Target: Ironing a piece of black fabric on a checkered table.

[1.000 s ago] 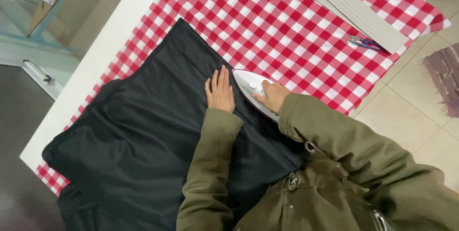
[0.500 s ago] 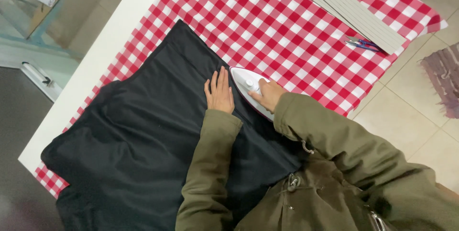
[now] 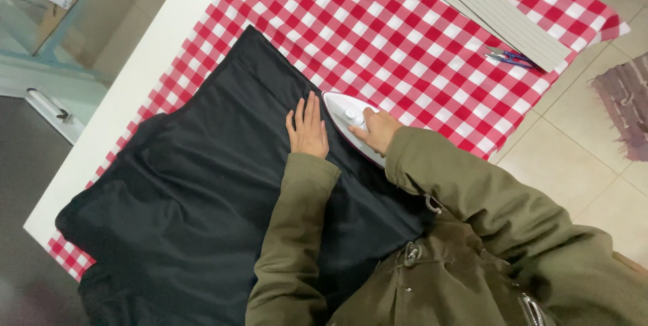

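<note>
Slid further along the black garment (image 3: 202, 184)'s edge, white iron (image 3: 351, 127) clasped in right hand (image 3: 374, 130); left hand (image 3: 308, 127) flat, holding nothing, pressing cloth.

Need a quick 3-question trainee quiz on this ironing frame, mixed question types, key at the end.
1. True or false: the left hand lies flat on the black garment.
2. What does the right hand hold? A) scissors B) iron C) grey strips
3. Fill in: the grey strips lie on the red-and-white checked ____.

Key:
1. True; palm down, fingers spread, just left of the iron.
2. B; the scissors lie untouched beside the grey strips, far from both hands.
3. Cloth, which covers the white table.
</note>
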